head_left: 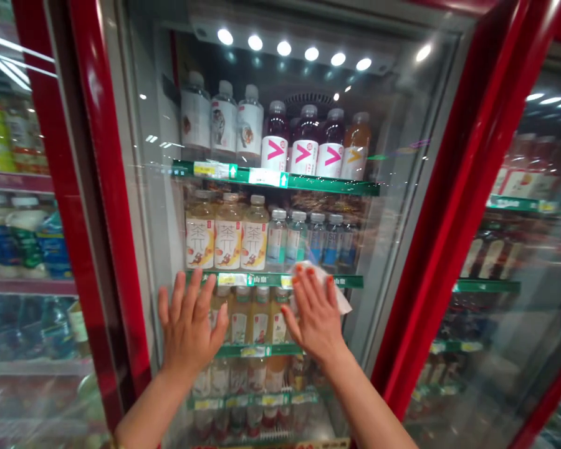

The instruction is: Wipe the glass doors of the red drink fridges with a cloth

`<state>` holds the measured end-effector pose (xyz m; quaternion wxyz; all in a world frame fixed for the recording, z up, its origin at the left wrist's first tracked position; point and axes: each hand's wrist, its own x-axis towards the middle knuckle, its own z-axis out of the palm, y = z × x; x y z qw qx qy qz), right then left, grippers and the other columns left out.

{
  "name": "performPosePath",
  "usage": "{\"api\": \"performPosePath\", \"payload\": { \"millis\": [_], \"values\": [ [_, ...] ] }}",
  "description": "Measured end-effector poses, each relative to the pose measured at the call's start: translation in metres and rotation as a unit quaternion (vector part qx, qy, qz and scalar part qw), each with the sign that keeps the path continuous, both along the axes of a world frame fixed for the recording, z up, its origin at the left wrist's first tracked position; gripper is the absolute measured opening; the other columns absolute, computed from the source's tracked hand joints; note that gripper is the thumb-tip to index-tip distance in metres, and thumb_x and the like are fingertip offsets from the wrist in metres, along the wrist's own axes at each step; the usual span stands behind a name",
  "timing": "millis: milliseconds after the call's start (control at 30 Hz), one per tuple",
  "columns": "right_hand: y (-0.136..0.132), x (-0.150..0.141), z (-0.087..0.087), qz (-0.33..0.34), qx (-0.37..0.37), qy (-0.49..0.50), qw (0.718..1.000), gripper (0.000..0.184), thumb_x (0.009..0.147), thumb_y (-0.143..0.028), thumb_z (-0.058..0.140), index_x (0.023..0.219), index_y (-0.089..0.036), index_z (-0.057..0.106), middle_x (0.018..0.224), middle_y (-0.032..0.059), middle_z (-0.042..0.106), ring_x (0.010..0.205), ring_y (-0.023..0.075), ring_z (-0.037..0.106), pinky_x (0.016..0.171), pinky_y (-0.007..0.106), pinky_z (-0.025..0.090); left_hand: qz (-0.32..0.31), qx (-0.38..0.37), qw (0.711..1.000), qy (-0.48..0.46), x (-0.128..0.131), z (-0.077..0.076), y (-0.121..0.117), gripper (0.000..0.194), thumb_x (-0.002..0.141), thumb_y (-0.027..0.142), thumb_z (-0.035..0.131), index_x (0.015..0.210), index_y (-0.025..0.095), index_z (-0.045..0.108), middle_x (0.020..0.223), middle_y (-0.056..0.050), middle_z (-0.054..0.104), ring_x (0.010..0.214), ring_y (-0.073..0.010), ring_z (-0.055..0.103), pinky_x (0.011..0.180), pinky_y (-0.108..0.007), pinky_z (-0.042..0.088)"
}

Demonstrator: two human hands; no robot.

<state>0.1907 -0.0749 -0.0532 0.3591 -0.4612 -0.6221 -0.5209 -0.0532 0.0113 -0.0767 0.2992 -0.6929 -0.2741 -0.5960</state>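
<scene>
A glass cooler door (402,206) in a red frame stands in front of me, with rows of drink bottles behind it. My right hand (316,315) lies against the glass, its fingers stretched over a white wipe (343,301) held under the palm and fingers. One corner of the wipe sticks out to the right of the hand. Left of it, my left hand (189,321) is raised to the same glass, fingers spread, with nothing in it. Whether the left palm touches the pane cannot be told.
Dark-red bottles (305,140) and clear bottles (223,118) stand on the top shelf; tea bottles (227,234) are below. Green shelf edges (331,185) carry price tags. Red door frames (453,206) run down both sides, with more stocked coolers beyond. Lights reflect in the glass.
</scene>
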Motion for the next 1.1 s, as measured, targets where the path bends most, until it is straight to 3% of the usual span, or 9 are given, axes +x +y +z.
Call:
{"api": "performPosePath", "payload": {
  "millis": [100,200,333,433,633,767,900,1000,1100],
  "values": [
    [0.009,-0.004,0.036,-0.061,0.042,0.117,0.990,0.084,0.113,-0.037,0.043,0.178,-0.013,-0.004,0.186,0.0143,0.016,0.175,0.0273,0.009,0.142,0.060,0.011,0.010,0.010,1.000,-0.010,-0.008,-0.007,0.008,0.084,0.104,0.031,0.064,0.177,0.027,0.024,0.183,-0.005,0.023,0.174,-0.0231,0.013,0.144,-0.052,0.004],
    [0.024,-0.042,0.065,-0.067,-0.003,0.049,0.997,0.081,0.114,-0.045,0.039,0.179,-0.017,0.000,0.186,0.0091,0.021,0.175,0.0280,0.011,0.143,0.061,0.008,0.011,0.008,1.000,-0.012,-0.007,-0.008,0.012,0.083,0.104,0.033,0.062,0.177,0.027,0.024,0.183,-0.005,0.024,0.174,-0.0231,0.013,0.144,-0.053,0.004],
    [0.024,-0.067,0.047,-0.020,-0.114,-0.125,0.985,0.070,0.114,-0.052,0.037,0.179,-0.032,0.016,0.182,-0.0067,0.031,0.174,0.0189,0.015,0.145,0.049,0.004,-0.007,0.030,0.999,-0.009,-0.007,-0.010,0.013,0.081,0.103,0.030,0.061,0.177,0.025,0.026,0.182,-0.006,0.027,0.174,-0.0239,0.017,0.144,-0.054,0.008],
    [0.015,-0.046,0.043,-0.034,-0.124,-0.079,0.989,0.076,0.114,-0.048,0.040,0.179,-0.035,0.004,0.181,-0.0054,0.034,0.172,0.0224,0.024,0.144,0.055,0.013,-0.012,0.036,0.999,-0.020,-0.007,-0.012,0.012,0.083,0.101,0.027,0.066,0.176,0.024,0.030,0.180,-0.006,0.032,0.173,-0.0233,0.020,0.144,-0.053,0.010],
    [0.036,-0.078,0.117,-0.059,-0.064,0.018,0.996,0.075,0.114,-0.042,0.036,0.180,-0.027,0.003,0.186,0.0012,0.023,0.174,0.0322,0.011,0.141,0.070,0.009,-0.061,0.047,0.996,-0.047,-0.012,-0.015,0.010,0.079,0.099,0.021,0.065,0.172,0.027,0.037,0.175,-0.006,0.045,0.170,-0.0236,0.031,0.143,-0.053,0.019],
    [0.038,-0.104,0.081,0.003,-0.119,-0.166,0.979,0.064,0.114,-0.042,0.036,0.177,-0.032,0.024,0.184,-0.0098,0.026,0.175,0.0187,0.009,0.145,0.053,0.003,-0.083,0.046,0.993,-0.074,-0.026,-0.027,0.010,0.080,0.098,0.014,0.062,0.172,0.029,0.037,0.176,-0.006,0.044,0.168,-0.0245,0.034,0.141,-0.054,0.024],
    [0.015,-0.058,0.034,0.002,-0.116,-0.182,0.976,0.065,0.114,-0.045,0.043,0.176,-0.032,0.027,0.180,-0.0102,0.037,0.174,0.0146,0.012,0.145,0.048,0.000,-0.041,0.012,0.998,-0.041,-0.032,-0.045,0.013,0.081,0.101,0.020,0.063,0.175,0.025,0.032,0.179,-0.007,0.036,0.172,-0.0237,0.025,0.144,-0.053,0.016],
    [0.012,-0.046,0.064,-0.044,-0.091,-0.046,0.994,0.072,0.114,-0.047,0.040,0.179,-0.031,0.013,0.181,-0.0027,0.036,0.174,0.0257,0.017,0.143,0.063,0.007,-0.022,0.018,0.999,-0.029,-0.031,-0.052,0.015,0.084,0.100,0.026,0.065,0.176,0.023,0.029,0.181,-0.007,0.032,0.173,-0.0241,0.021,0.144,-0.053,0.014],
    [0.031,-0.081,0.101,-0.072,-0.103,0.023,0.992,0.072,0.114,-0.050,0.036,0.179,-0.030,0.013,0.186,0.0000,0.023,0.174,0.0351,0.009,0.139,0.074,0.004,-0.011,0.018,0.999,-0.024,-0.032,-0.054,0.017,0.086,0.099,0.027,0.066,0.176,0.023,0.027,0.180,-0.008,0.032,0.173,-0.0241,0.019,0.144,-0.053,0.014]
  ]
}}
